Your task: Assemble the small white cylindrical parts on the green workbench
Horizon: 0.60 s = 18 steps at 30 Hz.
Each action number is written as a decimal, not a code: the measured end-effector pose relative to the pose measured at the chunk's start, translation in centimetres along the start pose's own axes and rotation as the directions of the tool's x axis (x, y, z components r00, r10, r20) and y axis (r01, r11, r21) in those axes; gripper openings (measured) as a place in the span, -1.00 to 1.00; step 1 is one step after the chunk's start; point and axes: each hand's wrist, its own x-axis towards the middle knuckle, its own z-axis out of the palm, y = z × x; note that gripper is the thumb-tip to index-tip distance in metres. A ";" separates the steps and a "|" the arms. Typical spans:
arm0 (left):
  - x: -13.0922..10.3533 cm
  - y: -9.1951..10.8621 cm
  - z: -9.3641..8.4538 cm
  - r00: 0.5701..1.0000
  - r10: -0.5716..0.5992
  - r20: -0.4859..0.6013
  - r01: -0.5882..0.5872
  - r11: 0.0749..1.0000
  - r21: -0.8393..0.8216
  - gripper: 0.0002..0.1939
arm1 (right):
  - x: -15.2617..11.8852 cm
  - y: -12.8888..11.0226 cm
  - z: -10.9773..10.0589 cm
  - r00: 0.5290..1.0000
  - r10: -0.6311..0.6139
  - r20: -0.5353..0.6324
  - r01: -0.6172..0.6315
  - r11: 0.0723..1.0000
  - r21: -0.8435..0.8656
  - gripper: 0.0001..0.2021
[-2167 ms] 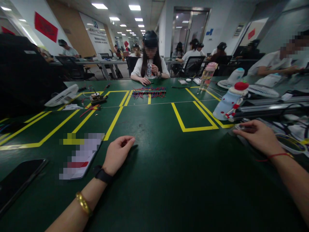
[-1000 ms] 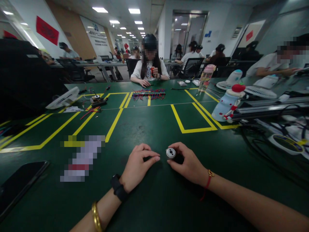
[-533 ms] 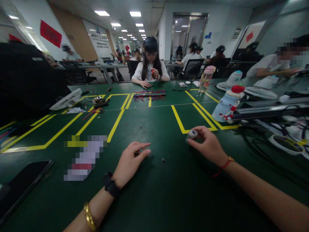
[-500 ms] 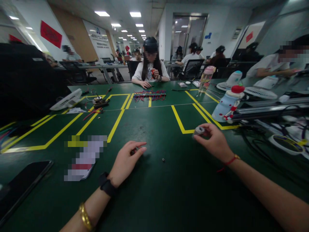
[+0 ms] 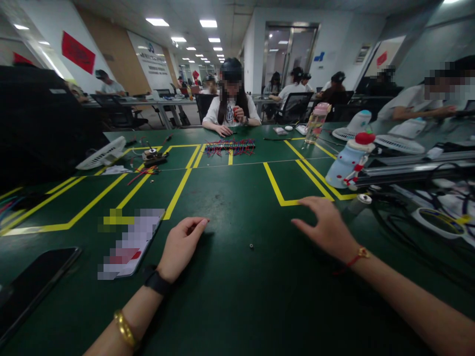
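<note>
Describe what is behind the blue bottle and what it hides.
Beyond the blue bottle are a white fan and, further right, a second fan. Whatever its body covers directly behind cannot be seen.

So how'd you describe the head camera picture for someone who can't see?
A pinched left hand and open right hand reach over a green table, a tiny round part between them. A person sits opposite, behind wires.

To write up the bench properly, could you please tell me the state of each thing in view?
Left hand: pinched shut, contents unclear
Right hand: open, holding nothing
Small round part: lying loose
Metal cylinder: round end up
Blue bottle: upright, red top on
Pink-lidded bottle: upright
Dark phone: flat, screen dark
Cables: tangled
</note>
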 end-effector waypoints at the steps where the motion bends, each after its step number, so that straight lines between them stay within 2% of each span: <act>1: 0.0 0.0 0.0 1.000 0.007 0.000 -0.007 1.000 0.004 -0.61 | -0.2 -2.5 1.0 0.990 -0.076 0.122 0.062 0.991 0.116 -0.50; 3: -0.1 0.0 0.1 1.000 0.018 0.006 -0.018 1.000 0.011 -0.62 | -0.6 -6.7 2.8 0.957 -0.158 0.245 0.093 0.961 0.259 -0.46; 5: -0.2 -0.1 0.1 1.000 0.025 0.010 -0.026 1.000 0.017 -0.63 | -0.7 -9.3 4.0 0.939 -0.183 0.291 0.085 0.943 0.322 -0.57; 6: -0.2 -0.1 0.1 1.000 0.030 0.009 -0.030 0.999 0.019 -0.64 | -0.6 -9.8 4.2 0.937 -0.186 0.296 0.080 0.939 0.335 -0.68; 8: -0.2 -0.3 0.1 0.999 0.042 0.008 -0.042 0.999 0.019 -0.64 | 0.1 -9.5 3.9 0.943 -0.179 0.281 0.074 0.936 0.345 -0.82; 11: -0.2 -0.4 0.2 0.999 0.051 0.008 -0.051 0.999 0.011 -0.64 | 1.7 -5.7 1.7 0.982 -0.116 0.146 0.073 0.959 0.272 -0.80; 14: -0.2 -0.4 0.4 0.999 0.032 -0.011 -0.032 0.999 0.004 -0.65 | 2.8 0.9 -2.0 0.999 -0.021 -0.046 0.021 1.000 -0.013 -0.74; 16: -0.2 -0.3 0.4 1.000 0.018 -0.018 -0.018 1.000 -0.008 -0.65 | 2.8 5.7 -4.4 0.992 0.101 -0.070 -0.115 0.962 -0.246 -0.71; 18: -0.3 -0.2 0.5 1.000 0.015 -0.019 -0.015 1.000 -0.023 -0.66 | 2.5 9.8 -6.2 0.954 0.298 -0.019 -0.285 0.888 -0.362 -0.71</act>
